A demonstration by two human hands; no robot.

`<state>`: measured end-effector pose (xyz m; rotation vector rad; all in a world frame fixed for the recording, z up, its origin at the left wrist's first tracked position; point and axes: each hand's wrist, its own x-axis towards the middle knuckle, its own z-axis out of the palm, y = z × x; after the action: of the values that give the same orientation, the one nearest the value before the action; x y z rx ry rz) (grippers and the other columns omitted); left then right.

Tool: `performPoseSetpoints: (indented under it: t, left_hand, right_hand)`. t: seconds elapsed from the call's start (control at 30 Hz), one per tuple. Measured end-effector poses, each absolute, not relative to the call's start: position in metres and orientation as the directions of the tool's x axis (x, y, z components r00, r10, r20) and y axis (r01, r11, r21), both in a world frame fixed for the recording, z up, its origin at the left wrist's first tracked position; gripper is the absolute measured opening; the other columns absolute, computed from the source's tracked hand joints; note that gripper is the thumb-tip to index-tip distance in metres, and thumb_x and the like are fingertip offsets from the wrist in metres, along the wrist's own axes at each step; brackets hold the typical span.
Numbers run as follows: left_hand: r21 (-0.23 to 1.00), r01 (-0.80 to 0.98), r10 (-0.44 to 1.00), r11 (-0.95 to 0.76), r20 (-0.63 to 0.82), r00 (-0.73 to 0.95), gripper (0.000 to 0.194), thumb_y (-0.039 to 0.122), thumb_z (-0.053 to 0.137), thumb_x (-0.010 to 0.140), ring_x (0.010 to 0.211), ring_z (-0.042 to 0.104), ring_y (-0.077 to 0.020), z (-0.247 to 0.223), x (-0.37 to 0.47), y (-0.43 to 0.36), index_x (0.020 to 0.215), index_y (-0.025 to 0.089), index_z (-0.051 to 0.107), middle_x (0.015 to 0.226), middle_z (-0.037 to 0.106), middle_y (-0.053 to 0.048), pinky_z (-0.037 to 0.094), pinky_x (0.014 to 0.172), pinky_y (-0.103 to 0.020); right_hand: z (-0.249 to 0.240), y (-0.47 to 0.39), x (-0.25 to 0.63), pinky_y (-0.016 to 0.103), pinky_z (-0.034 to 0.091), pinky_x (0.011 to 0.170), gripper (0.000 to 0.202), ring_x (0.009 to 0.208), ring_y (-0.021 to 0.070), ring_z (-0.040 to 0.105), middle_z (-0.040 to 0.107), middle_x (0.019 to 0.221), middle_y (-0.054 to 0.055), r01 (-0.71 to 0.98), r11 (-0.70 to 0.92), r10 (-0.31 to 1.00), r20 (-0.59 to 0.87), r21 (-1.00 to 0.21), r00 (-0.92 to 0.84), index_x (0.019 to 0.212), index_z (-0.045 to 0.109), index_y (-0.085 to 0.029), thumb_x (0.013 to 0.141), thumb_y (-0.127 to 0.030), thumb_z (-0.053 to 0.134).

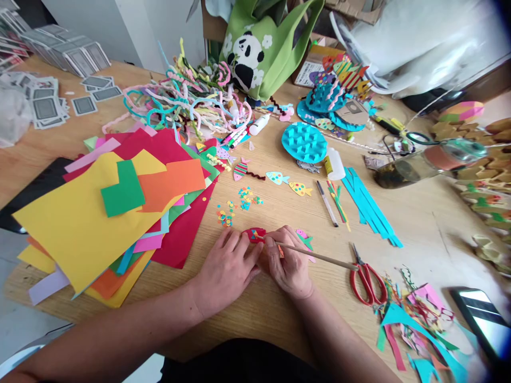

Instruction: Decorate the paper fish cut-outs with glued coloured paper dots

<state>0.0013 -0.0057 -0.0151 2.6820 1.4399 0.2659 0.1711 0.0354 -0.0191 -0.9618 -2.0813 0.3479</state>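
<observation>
A small red paper fish [250,234] with coloured paper bits on it lies on the table between my hands. My left hand [229,260] holds it down, curled fingers at its left and lower edge. My right hand [289,260] pinches a thin wooden stick [319,256], whose tip touches the fish. A pink and green paper fish [305,239] is partly covered by my right hand. Just beyond the red fish lie small piles of paper confetti [226,215]. Farther off are a striped fish [240,170], a pale blue fish [277,177] and a yellow spotted fish [300,188].
Coloured paper sheets [91,213] are stacked at left, with pipe cleaners [195,101] behind. To the right lie red-handled scissors [369,284], blue strips [371,207], paper scraps [423,335] and a phone [483,324]. A glass jar [419,167] lies on its side.
</observation>
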Motion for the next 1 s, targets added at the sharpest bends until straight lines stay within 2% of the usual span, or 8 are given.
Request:
performPoseSetpoints:
  t: [1.0]
  left_hand:
    - [0.187,0.817,0.838,-0.545,0.106,0.535,0.04,0.039,0.053,0.095,0.116,0.051,-0.0305,-0.0109,0.0016,-0.0049,0.127,0.016,0.057,0.123,0.058,-0.018,0.035,0.106,-0.051]
  right_hand:
    - [-0.0189,0.0353,0.171,0.031,0.04,0.059,0.015,0.064,0.0164,0.051,0.059,0.073,0.003,0.527,0.674,0.733,0.557,-0.517,-0.391,0.091,0.054,-0.021,0.09,-0.007,0.048]
